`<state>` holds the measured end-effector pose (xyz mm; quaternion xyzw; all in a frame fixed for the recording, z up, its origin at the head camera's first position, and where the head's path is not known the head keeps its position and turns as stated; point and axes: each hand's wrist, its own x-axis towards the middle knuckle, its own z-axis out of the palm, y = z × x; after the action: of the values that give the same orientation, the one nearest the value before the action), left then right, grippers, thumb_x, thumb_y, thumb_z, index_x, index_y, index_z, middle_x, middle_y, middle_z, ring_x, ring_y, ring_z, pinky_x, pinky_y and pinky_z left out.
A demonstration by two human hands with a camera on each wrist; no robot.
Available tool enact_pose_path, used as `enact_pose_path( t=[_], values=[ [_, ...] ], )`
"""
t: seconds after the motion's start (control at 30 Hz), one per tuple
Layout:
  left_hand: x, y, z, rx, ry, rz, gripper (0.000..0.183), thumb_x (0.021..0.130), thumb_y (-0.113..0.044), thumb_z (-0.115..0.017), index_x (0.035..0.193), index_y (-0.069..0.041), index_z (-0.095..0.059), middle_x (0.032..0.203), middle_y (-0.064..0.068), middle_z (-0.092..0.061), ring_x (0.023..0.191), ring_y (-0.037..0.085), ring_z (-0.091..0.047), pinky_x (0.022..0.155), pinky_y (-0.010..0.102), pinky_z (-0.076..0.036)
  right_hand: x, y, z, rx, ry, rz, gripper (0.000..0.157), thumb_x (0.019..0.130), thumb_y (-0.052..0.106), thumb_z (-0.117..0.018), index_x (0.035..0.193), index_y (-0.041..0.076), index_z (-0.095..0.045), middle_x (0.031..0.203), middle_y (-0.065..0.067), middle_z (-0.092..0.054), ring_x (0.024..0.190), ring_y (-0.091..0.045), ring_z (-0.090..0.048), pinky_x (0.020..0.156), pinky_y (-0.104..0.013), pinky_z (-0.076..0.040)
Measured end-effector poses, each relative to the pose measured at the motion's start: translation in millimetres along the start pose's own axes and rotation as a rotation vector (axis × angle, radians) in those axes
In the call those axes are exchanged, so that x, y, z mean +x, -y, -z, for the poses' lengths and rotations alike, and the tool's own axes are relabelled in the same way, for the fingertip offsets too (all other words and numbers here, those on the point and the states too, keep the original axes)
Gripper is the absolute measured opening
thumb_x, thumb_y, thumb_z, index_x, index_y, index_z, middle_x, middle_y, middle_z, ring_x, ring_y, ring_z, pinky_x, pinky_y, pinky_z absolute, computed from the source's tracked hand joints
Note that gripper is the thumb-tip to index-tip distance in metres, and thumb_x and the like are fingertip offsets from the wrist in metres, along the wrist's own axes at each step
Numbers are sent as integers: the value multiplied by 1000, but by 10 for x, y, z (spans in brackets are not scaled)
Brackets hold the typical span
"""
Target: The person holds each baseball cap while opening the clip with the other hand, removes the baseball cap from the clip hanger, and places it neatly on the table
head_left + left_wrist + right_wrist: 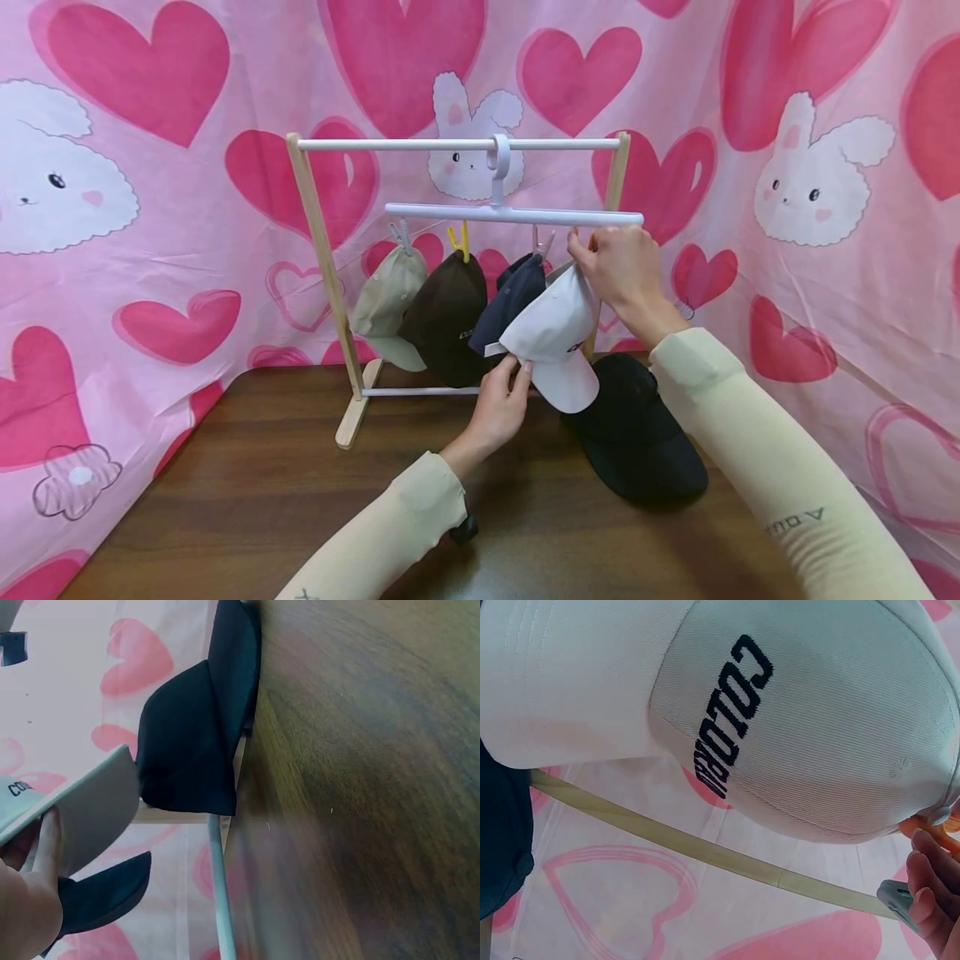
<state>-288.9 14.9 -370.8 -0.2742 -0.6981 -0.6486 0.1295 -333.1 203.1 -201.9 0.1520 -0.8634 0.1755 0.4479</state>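
Note:
A white baseball cap (555, 312) with dark lettering hangs brim down under the right end of a white hanger (450, 212). My left hand (501, 398) pinches the cap's lower edge beside the brim; in the left wrist view a finger lies along the brim's underside (101, 806). At the crown's top my right hand (618, 262) pinches an orange clip (922, 826), partly hidden by the fingers. Three more caps hang from clips to the left: a beige cap (390, 292), a dark brown cap (448, 321) and a navy cap (513, 300).
The hanger hooks over the top rail (390, 145) of a wooden stand (318, 250). A black cap (645, 442) lies on the brown table (262, 500) at the stand's right foot. Behind hangs a pink cloth (285, 67) with hearts and rabbits.

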Motion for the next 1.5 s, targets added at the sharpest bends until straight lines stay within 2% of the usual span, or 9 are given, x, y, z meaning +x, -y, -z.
enact_pose_path(
  t=[0.17,0.4,0.57,0.8,0.9,1.03,1.17,1.33,1.5],
  values=[
    [6,-6,5,28,11,12,27,110,-14,-48,128,0,-62,121,19,-68,101,29,-72,84,41,-61,4,-2,3,-14,7,3,42,99,36,-65,89,-3,-77,74,-18,-70,59,-32,-65,66,-48,-61],
    [5,-15,17,208,-33,-16,22,109,-18,-50,114,-5,-67,98,9,-73,85,17,-66,73,27,-51,10,-15,-3,-26,7,31,41,99,33,-64,86,-3,-78,69,-16,-68,57,-31,-63,67,-49,-61],
    [3,-9,27,197,-27,-6,21,109,-18,-51,117,-6,-67,103,8,-74,86,13,-64,73,27,-51,16,-10,8,-16,12,33,40,99,32,-64,83,-2,-76,66,-15,-66,56,-30,-62,68,-50,-62],
    [11,7,32,195,-23,6,22,109,-17,-50,118,-5,-66,101,9,-73,83,25,-66,69,27,-50,25,-5,12,-19,26,30,42,101,33,-60,78,0,-74,62,-13,-62,53,-27,-58,68,-50,-62],
    [14,10,33,180,-24,7,22,109,-18,-50,118,-5,-66,104,10,-73,85,23,-69,71,29,-54,25,-4,11,-27,29,34,44,101,32,-59,74,1,-72,59,-11,-59,49,-25,-55,64,-48,-61],
    [13,17,33,134,-20,23,23,110,-18,-50,119,-4,-66,110,14,-72,91,21,-72,78,37,-60,27,1,4,-23,33,34,45,102,32,-58,69,2,-68,56,-9,-55,47,-24,-52,60,-45,-60],
    [14,31,35,81,-26,33,24,109,-17,-50,121,-3,-65,112,17,-70,96,28,-72,83,45,-61,38,6,1,-19,33,40,44,102,30,-59,68,3,-66,56,-9,-54,47,-23,-50,59,-44,-59],
    [7,40,32,80,-33,40,22,109,-16,-51,120,-3,-65,110,16,-70,94,26,-72,80,39,-62,53,10,14,-23,33,40,45,102,30,-57,67,4,-66,57,-10,-56,46,-24,-50,58,-44,-59],
    [8,47,28,59,-37,39,22,109,-15,-50,120,-2,-65,112,17,-69,96,26,-71,83,49,-60,62,11,30,-12,40,38,44,102,31,-57,71,4,-69,60,-10,-60,49,-23,-53,64,-46,-61]
  ],
)
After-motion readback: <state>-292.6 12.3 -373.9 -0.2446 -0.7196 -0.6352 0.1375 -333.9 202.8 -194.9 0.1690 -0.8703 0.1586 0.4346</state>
